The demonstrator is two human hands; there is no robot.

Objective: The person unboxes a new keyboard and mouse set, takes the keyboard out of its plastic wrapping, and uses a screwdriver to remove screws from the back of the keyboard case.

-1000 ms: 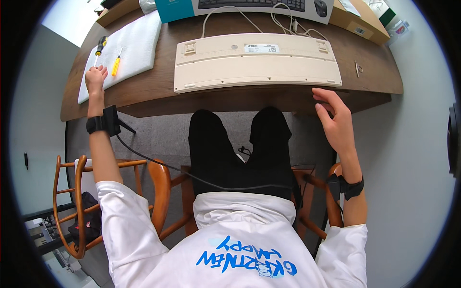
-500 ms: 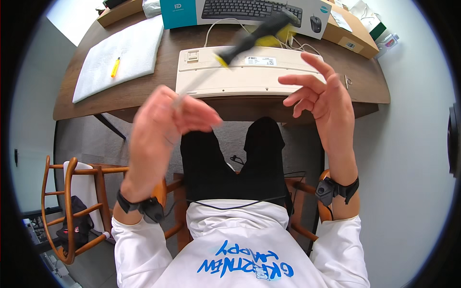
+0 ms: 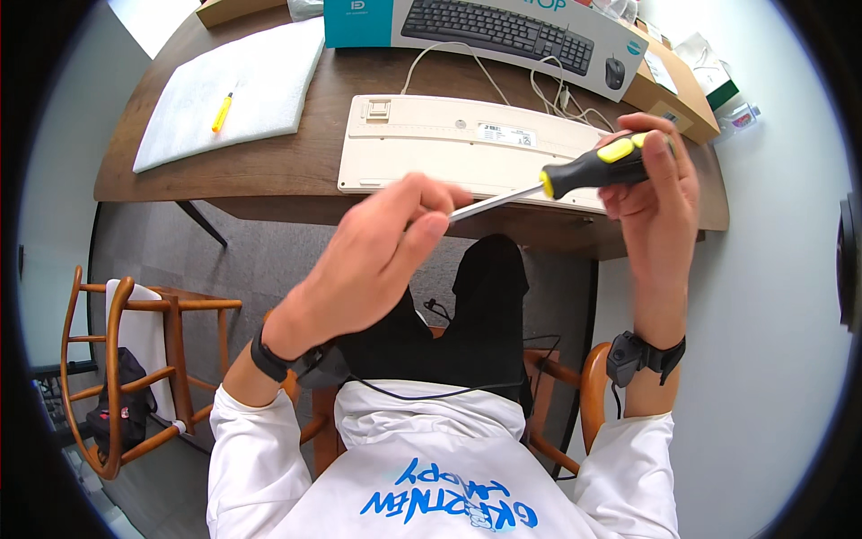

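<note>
A screwdriver with a black and yellow handle is held in the air between my two hands, above the table's near edge. My right hand is closed round the handle. The fingers of my left hand pinch the metal shaft near its tip, and they hide the tip itself. Behind the hands, a cream keyboard lies face down on the table, with its label and screw holes upward. Part of its right end is covered by my right hand and the screwdriver.
A white foam sheet at the left carries a small yellow-handled tool. The printed keyboard box stands behind the keyboard, with a white cable before it. A cardboard box is at the back right. A wooden chair stands at lower left.
The screwdriver has swung down to the right. My right hand, spread and not holding it before, now grips its handle. My left hand has moved right, still on the shaft.
</note>
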